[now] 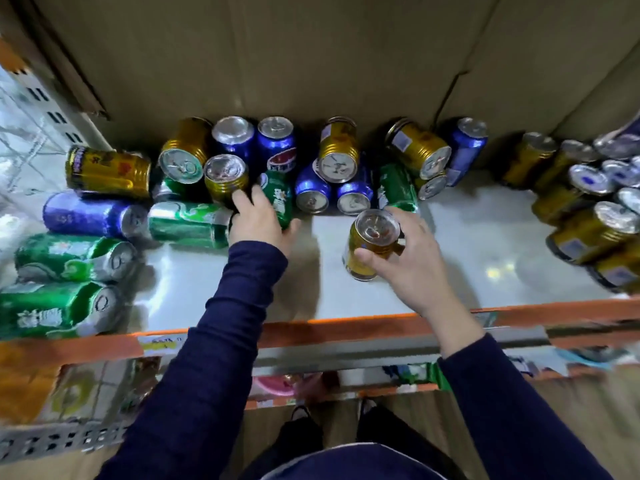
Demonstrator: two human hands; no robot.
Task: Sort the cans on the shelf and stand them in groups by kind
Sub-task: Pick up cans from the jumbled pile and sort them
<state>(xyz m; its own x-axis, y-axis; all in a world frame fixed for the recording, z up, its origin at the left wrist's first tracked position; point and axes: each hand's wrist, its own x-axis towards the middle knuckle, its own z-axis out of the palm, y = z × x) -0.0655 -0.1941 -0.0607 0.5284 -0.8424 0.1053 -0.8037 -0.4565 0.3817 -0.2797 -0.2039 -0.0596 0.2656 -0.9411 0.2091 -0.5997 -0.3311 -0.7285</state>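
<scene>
Right hand (pixel 405 261) grasps gold can (pixel 370 247); left hand (pixel 259 225) grips green can (pixel 277 197), half hidden

- Gold can (pixel 372 244): upright, slightly tilted, silver top showing, mid-shelf (pixel 485 237) near the front, gripped by the right hand (pixel 408 261).
- Green can (pixel 277 199): at the heap's front edge, held by the left hand (pixel 259 220).
- Heap (pixel 337 157): gold, blue and green cans mixed along the back.
- Green cans (pixel 69 258): on their sides at left.
- Gold cans (pixel 588 233): clustered at right, tops up.
</scene>
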